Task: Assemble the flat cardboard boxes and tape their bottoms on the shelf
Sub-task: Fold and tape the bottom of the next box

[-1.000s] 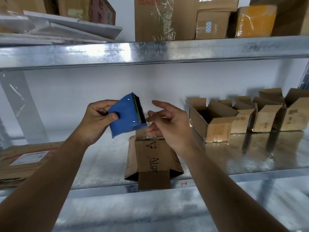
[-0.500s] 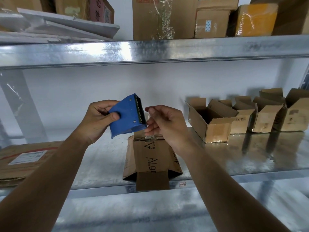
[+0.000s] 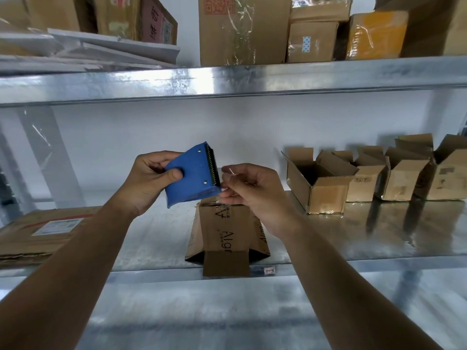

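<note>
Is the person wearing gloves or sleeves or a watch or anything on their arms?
No. The left hand and the right hand are both bare, with no gloves and no rings that show. Both forearms are bare too, from the wrists to the bottom edge of the picture: no sleeves, no watch, no bracelet. Short fingernails show on the thumbs.

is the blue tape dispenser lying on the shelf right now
No, the left hand holds the blue tape dispenser up in the air above the box that sits on the shelf.

Tape roll behind blue dispenser [image 3: 192, 176]
</note>
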